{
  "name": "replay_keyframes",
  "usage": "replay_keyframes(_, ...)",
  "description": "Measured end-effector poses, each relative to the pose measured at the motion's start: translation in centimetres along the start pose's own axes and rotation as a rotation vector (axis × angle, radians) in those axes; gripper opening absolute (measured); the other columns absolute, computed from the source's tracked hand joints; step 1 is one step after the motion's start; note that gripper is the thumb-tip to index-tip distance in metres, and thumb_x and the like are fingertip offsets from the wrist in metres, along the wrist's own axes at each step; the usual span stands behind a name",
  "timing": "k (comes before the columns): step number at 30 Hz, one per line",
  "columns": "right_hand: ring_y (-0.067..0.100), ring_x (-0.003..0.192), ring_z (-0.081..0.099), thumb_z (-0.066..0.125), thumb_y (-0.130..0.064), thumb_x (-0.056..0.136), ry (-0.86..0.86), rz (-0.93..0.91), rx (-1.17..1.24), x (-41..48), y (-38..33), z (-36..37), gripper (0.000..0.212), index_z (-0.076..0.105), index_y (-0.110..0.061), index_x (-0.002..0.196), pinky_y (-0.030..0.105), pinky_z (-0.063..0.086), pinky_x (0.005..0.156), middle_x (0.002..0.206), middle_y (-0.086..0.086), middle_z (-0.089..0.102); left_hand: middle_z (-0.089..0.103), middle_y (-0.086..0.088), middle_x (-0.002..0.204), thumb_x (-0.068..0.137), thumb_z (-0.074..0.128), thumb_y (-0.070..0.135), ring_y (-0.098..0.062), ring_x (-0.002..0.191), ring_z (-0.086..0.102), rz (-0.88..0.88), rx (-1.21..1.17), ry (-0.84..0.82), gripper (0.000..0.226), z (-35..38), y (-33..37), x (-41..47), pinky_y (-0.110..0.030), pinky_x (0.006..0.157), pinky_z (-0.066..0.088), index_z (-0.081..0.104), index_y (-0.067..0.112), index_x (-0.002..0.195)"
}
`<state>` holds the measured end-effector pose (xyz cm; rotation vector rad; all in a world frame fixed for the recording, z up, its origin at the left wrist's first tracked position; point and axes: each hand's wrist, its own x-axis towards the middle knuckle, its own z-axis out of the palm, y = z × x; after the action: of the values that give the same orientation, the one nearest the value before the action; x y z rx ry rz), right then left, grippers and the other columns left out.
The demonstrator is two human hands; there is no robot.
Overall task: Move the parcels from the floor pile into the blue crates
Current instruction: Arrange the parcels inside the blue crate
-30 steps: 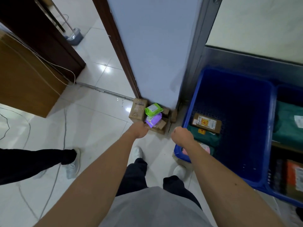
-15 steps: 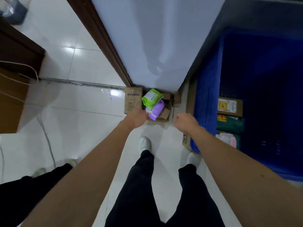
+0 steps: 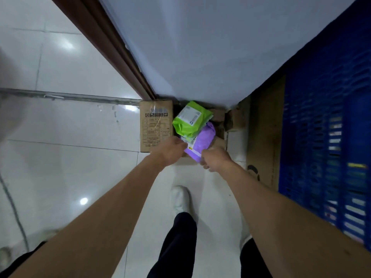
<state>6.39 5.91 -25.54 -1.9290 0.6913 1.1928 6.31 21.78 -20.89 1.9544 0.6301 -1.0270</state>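
The floor pile lies against the base of a grey wall. A purple soft parcel (image 3: 203,140) sits at its front, with a green soft parcel (image 3: 191,119) lying on top of it. A printed brown carton (image 3: 155,125) lies flat to their left. My left hand (image 3: 172,149) grips the purple parcel's left edge near its white label. My right hand (image 3: 216,160) grips that parcel's near corner. The slatted wall of a blue crate (image 3: 329,137) fills the right side; its inside is out of view.
A cardboard sheet (image 3: 265,141) leans against the crate's wall. A small brown box (image 3: 235,119) and more cardboard lie behind the soft parcels. A dark wooden door frame (image 3: 112,45) runs up on the left. My white shoe (image 3: 180,198) stands on the tiles below the pile.
I have bent lower over the pile. Both hands moved forward from the air in front of it and closed on the purple parcel. The crate's inside has left the view.
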Motion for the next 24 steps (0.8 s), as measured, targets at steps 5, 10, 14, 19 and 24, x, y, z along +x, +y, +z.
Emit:
replay_keyframes(5, 0.027, 0.064, 0.062, 0.06, -0.021, 0.085, 0.06, 0.095, 0.298, 7.2, -0.7, 2.9, 0.018, 0.066, -0.005, 0.081, 0.04, 0.056, 0.068, 0.073, 0.013, 0.068, 0.064, -0.009, 0.106, 0.097, 0.052, 0.019, -0.024, 0.084, 0.062, -0.005, -0.143, 0.003, 0.03, 2.1, -1.6, 7.4, -0.029, 0.068, 0.049, 0.063, 0.015, 0.124)
replay_keyframes(10, 0.023, 0.057, 0.066, 0.063, -0.026, 0.091, 0.119, 0.15, 0.478, 12.3, -1.0, 4.7, 0.028, 0.064, 0.001, 0.096, 0.031, 0.057, 0.054, 0.077, 0.014, 0.066, 0.065, -0.006, 0.09, 0.09, 0.055, 0.014, -0.026, 0.086, 0.062, -0.049, -0.269, -0.036, 0.015, 4.5, -2.7, 12.2, -0.035, 0.075, 0.051, 0.067, 0.01, 0.097)
replay_keyframes(14, 0.032, 0.083, 0.07, 0.071, -0.034, 0.088, 0.16, 0.149, 0.6, 14.5, -1.2, 6.0, 0.041, 0.062, 0.003, 0.103, 0.04, 0.062, 0.067, 0.096, 0.018, 0.07, 0.071, -0.017, 0.081, 0.064, 0.051, 0.03, -0.031, 0.077, 0.068, -0.058, -0.304, 0.013, 0.039, 5.8, -4.0, 14.3, -0.039, 0.07, 0.054, 0.068, 0.006, 0.091)
replay_keyframes(19, 0.034, 0.083, 0.07, 0.074, -0.029, 0.084, 0.229, 0.199, 0.638, 15.1, -2.3, 6.6, 0.042, 0.062, 0.002, 0.11, 0.046, 0.061, 0.078, 0.098, 0.018, 0.07, 0.073, -0.016, 0.086, 0.067, 0.048, 0.03, -0.037, 0.083, 0.071, -0.054, -0.281, 0.062, 0.038, 5.8, -4.8, 15.1, -0.05, 0.078, 0.06, 0.07, 0.009, 0.09)
replay_keyframes(24, 0.028, 0.066, 0.064, 0.056, -0.005, 0.091, 0.204, 0.23, 0.743, 15.0, -3.4, 5.4, 0.009, 0.064, -0.005, 0.096, 0.038, 0.057, 0.065, 0.079, 0.012, 0.064, 0.074, -0.015, 0.086, 0.071, 0.052, 0.032, -0.036, 0.086, 0.07, -0.092, -0.346, 0.111, 0.036, 5.1, -3.8, 14.1, -0.047, 0.082, 0.058, 0.073, 0.007, 0.085)
